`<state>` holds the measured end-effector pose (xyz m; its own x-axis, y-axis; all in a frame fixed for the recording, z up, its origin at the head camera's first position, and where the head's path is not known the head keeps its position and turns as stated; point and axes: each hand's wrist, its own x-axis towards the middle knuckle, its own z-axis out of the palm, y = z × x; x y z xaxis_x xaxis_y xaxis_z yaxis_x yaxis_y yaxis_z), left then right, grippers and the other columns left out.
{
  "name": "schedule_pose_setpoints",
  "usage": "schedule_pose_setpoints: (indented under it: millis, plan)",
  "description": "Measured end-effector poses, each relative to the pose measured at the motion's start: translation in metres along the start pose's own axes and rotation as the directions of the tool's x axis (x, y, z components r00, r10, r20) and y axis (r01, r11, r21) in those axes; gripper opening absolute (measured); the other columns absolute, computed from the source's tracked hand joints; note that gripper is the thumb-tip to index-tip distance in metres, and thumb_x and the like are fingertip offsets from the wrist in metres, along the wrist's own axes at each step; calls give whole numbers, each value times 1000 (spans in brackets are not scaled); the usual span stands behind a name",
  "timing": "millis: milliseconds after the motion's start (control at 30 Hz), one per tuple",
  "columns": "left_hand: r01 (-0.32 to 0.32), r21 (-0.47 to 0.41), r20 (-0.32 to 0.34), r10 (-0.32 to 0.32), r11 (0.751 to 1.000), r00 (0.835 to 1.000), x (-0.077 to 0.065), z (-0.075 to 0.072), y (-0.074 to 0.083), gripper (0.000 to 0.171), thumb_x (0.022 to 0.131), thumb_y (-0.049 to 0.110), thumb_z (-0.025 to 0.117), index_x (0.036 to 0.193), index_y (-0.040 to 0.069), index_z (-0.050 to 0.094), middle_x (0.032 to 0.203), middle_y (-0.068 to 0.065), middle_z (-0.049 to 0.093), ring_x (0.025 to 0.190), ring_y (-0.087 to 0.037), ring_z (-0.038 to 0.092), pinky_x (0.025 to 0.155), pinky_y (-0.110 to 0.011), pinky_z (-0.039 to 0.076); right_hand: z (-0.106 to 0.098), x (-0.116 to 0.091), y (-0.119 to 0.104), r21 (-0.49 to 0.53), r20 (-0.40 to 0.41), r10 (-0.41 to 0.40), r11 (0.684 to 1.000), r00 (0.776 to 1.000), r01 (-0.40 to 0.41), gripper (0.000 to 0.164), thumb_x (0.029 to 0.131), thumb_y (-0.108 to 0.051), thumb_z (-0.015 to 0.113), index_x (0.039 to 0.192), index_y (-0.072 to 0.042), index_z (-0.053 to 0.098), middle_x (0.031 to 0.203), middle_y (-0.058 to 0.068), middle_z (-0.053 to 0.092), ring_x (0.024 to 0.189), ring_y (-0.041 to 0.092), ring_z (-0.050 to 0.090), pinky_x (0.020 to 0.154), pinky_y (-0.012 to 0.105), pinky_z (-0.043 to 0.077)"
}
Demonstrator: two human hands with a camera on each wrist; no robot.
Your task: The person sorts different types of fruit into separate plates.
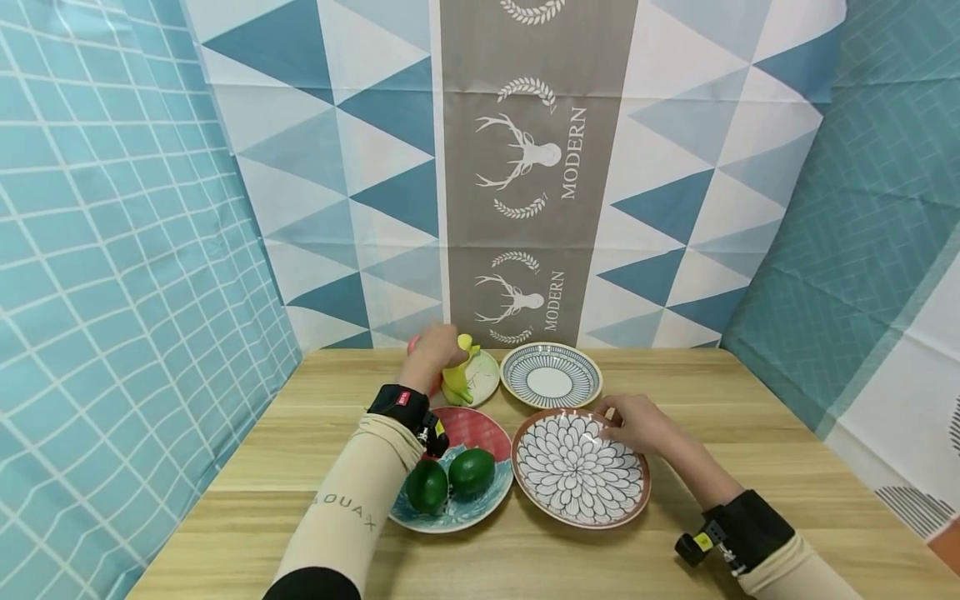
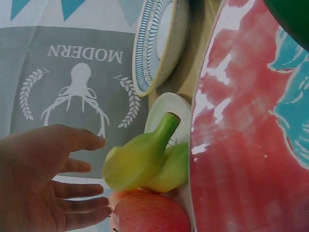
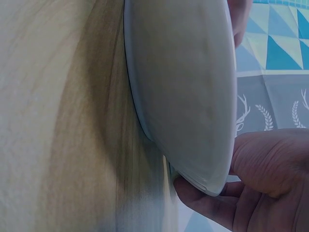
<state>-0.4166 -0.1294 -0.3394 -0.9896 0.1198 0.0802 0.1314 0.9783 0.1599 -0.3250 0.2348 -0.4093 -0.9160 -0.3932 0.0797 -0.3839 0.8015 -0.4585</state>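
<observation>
My left hand [image 1: 435,354] is at the back left, beside bananas [image 1: 457,383] that lie over a small pale plate [image 1: 486,379]. In the left wrist view its fingers are spread and relaxed, close to the bananas and a red apple [image 2: 152,215], with nothing gripped. My right hand [image 1: 637,421] pinches the upper right rim of a brown-edged plate with a black-and-white petal pattern [image 1: 577,467]. Its fingers curl under the rim in the right wrist view, where the plate's white underside [image 3: 178,87] faces the camera.
A red and blue plate [image 1: 483,425] holds two dark green oval fruits [image 1: 472,471], left of the petal plate. A blue-striped shallow bowl [image 1: 551,379] stands behind it. Patterned cloth [image 1: 525,208] hangs along the back edge of the wooden table [image 1: 300,467].
</observation>
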Motion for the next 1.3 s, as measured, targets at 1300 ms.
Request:
schedule_pose_setpoints:
  millis: [1300]
  plan:
    - [-8,12,-55,8,1000,998,3,11,20,15,83,13,73,91,4,65,110,-18,70,98,-31,66,75,-44,57,-3,5,0,-42,-1,-25,999,1000,25,16,94,-9,81,106,-8,70,81,-1,67,71,12,61,58,27,52]
